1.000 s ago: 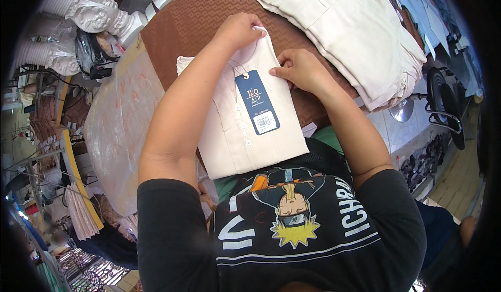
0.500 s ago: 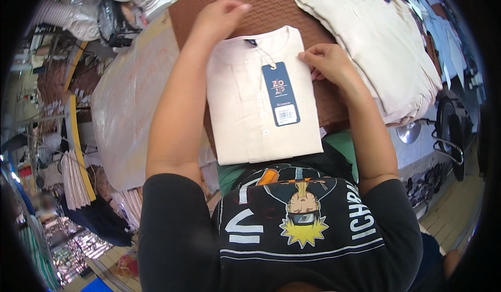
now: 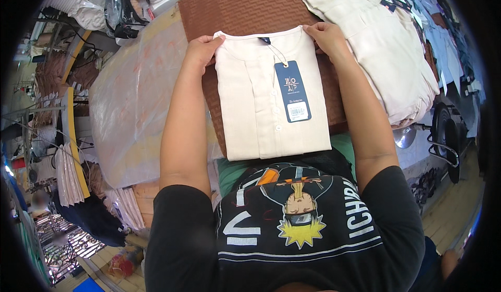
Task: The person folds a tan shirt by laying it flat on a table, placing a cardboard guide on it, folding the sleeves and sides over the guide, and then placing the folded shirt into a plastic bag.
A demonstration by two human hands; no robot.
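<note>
One garment: a folded cream shirt (image 3: pixel 271 96) is laid flat on a brown textured mat (image 3: pixel 245 5), collar toward 12 o'clock, button placket up the middle.
Hang tag: a dark blue card (image 3: pixel 293 91) is seen on a string from the collar, resting on the shirt front at about 1 o'clock of its centre.
Left hand: the left hand (image 3: pixel 201 52) is closed on the shirt's shoulder corner at 10 o'clock, fingers curled over the edge of the cloth.
Right hand: the right hand (image 3: pixel 326 36) is pinched on the opposite shoulder corner at 1 o'clock; how far the fingertips tuck under is hard to tell.
Progress: the folding is judged nearly complete, since the sleeves are tucked out of sight and the sides lie straight; only squaring of the shoulders and moving it off the mat appear to be left.
Containers: no box or bin is made out near the shirt; a sheet of clear plastic film (image 3: pixel 135 99), possibly bags, is spread at 9 o'clock, with nothing seen inside it.
Surroundings: a pile of cream garments (image 3: pixel 376 46) is stacked at 2 o'clock, with pale blue ones (image 3: pixel 443 46) beyond it; folded pieces (image 3: pixel 68 174) are stacked at 8 o'clock.
</note>
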